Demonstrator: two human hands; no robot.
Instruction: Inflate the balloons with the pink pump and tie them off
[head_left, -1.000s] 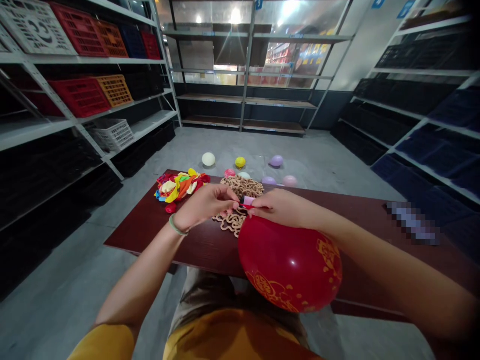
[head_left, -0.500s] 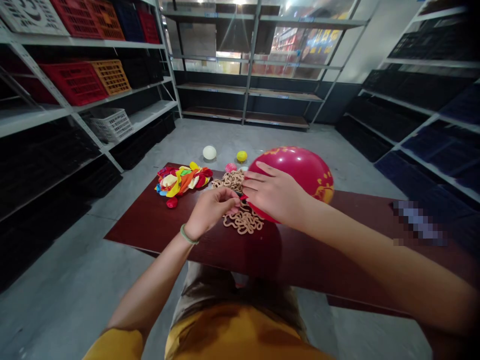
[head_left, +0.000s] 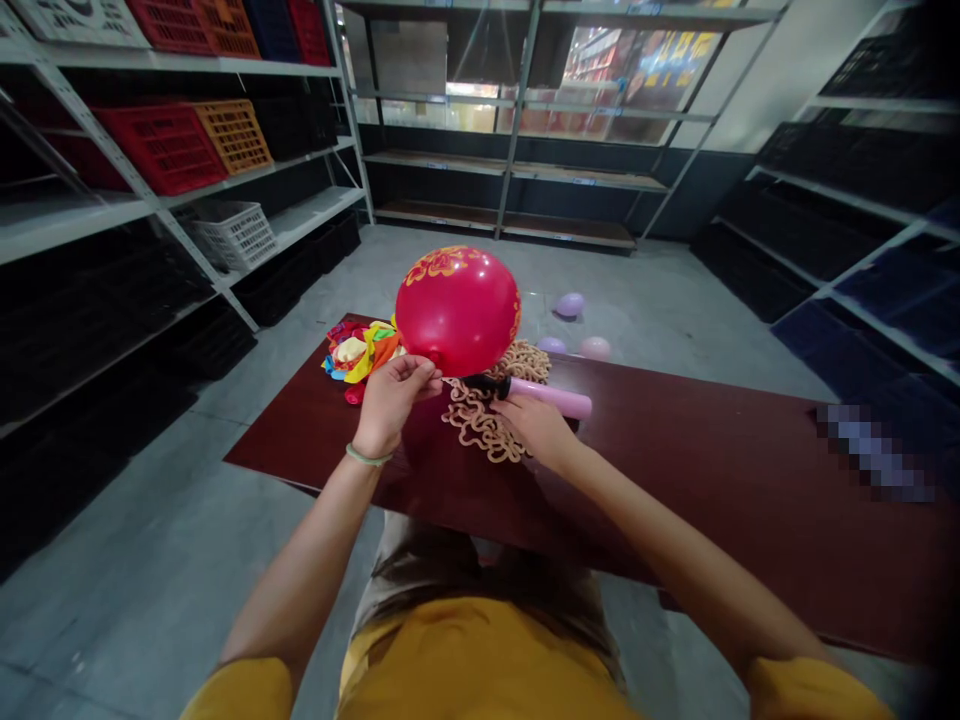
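An inflated red balloon (head_left: 457,315) with yellow patterns stands above the table, its neck pinched in my left hand (head_left: 397,395). My right hand (head_left: 536,425) lies low over the table at a pink and black hand pump (head_left: 551,396); its fingertips are by the black nozzle end, and whether they grip it is hard to tell. Tan squiggly strands (head_left: 487,430) are heaped under and around the pump. Left of the balloon sits a pile of uninflated balloons (head_left: 364,350) in many colours.
The dark red table (head_left: 675,450) runs to the right, with a blurred-out item (head_left: 874,450) at its far right. Purple balloons (head_left: 570,305) and a pink one (head_left: 596,348) lie beyond it on the floor. Shelves with crates (head_left: 161,145) stand around.
The red balloon has moved left and is now held by its neck in my left hand. My right hand has come off it and down to the pump, which now shows.
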